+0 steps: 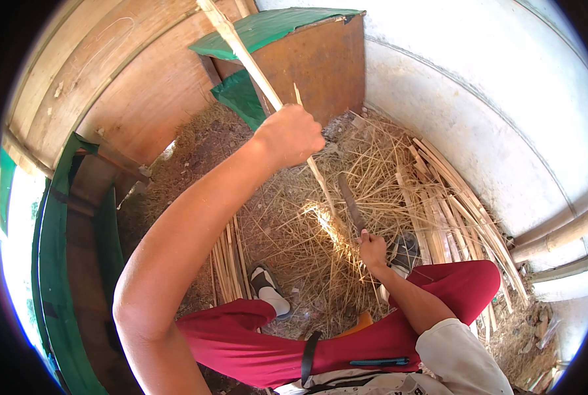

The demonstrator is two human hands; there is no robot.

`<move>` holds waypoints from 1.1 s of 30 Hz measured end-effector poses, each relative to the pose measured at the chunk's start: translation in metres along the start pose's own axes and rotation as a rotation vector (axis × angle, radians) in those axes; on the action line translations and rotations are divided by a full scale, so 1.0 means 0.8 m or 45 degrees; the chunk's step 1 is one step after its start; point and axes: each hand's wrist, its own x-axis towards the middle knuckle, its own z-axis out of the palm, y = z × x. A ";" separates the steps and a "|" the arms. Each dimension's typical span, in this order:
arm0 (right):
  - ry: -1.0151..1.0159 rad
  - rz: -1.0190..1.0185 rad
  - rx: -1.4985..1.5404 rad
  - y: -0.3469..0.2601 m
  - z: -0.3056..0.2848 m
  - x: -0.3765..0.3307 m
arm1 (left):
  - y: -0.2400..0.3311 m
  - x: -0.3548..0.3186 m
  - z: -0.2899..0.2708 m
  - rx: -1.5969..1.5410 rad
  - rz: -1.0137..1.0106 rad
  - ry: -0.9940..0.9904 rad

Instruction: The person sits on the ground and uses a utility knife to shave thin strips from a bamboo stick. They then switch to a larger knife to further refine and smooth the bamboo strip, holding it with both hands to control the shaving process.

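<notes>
My left hand is closed in a fist round a long pale bamboo strip, raised in front of me. The strip slants from the upper left down through the fist, and its lower end reaches the shavings. A thin pointed tip also sticks up beside the fist; I cannot tell whether it belongs to the same strip. In my right hand, lower and near my right knee, is the handle of a long knife. Its dark blade points up and away, right of the strip's lower end and apparently apart from it.
Loose bamboo shavings cover the ground between my feet. Split bamboo strips lie in a pile at the right, and a smaller bundle lies at the left. A wooden box with a green cover stands ahead, beside a white wall.
</notes>
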 end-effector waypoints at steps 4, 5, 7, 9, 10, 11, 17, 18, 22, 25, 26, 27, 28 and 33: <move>0.177 -0.132 -0.066 -0.026 -0.013 -0.008 | 0.012 0.007 -0.004 0.024 -0.093 -0.176; 0.210 -0.182 -0.063 -0.039 -0.015 -0.015 | 0.013 0.005 -0.006 0.024 -0.151 -0.231; 0.263 -0.272 -0.070 -0.047 -0.020 -0.024 | 0.008 0.005 -0.010 -0.072 -0.217 -0.307; 0.287 -0.355 -0.069 -0.050 -0.019 -0.030 | 0.006 0.005 -0.014 -0.142 -0.290 -0.354; 0.236 -0.368 -0.176 -0.041 -0.018 -0.031 | 0.007 0.006 -0.016 -0.164 -0.331 -0.361; 0.184 -0.381 -0.282 -0.020 -0.016 -0.034 | 0.008 0.007 -0.018 -0.186 -0.372 -0.369; 0.090 -0.454 -0.673 0.083 -0.004 -0.030 | 0.022 0.023 -0.006 -0.257 -0.389 -0.187; 0.063 -0.432 -0.666 0.081 -0.006 -0.029 | 0.025 0.022 -0.011 -0.249 -0.367 -0.176; -0.006 -0.396 -0.635 0.026 -0.011 -0.025 | 0.034 0.018 -0.022 -0.238 -0.326 -0.161; 0.032 -0.456 -0.361 -0.031 -0.010 -0.036 | 0.038 0.018 -0.020 -0.243 -0.331 -0.163; 0.083 -0.531 -0.325 -0.017 -0.004 -0.036 | 0.039 0.017 -0.018 -0.244 -0.335 -0.164; 0.146 -0.599 -0.287 0.003 -0.001 -0.037 | 0.040 0.021 -0.021 -0.254 -0.324 -0.167; 0.209 -0.674 -0.241 0.023 0.005 -0.038 | 0.039 0.020 -0.026 -0.255 -0.319 -0.172; -0.342 0.076 -0.769 0.090 0.006 -0.026 | 0.039 0.008 -0.025 -0.200 -0.347 -0.217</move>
